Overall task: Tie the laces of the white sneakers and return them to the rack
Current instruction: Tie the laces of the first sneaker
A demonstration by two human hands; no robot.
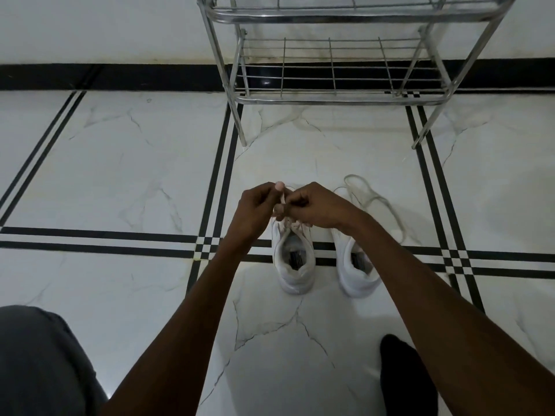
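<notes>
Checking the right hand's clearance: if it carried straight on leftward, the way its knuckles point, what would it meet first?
The right hand would almost at once meet the left hand, since both pinch the lace above the left sneaker. Depth between them is hard to judge.

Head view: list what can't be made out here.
- Left sneaker toe and knot: hidden by left hand and right hand.
- Right sneaker front: behind the right forearm.
- Rack upper shelves: cut off by the top edge.
- Insole labels: too small.
</notes>
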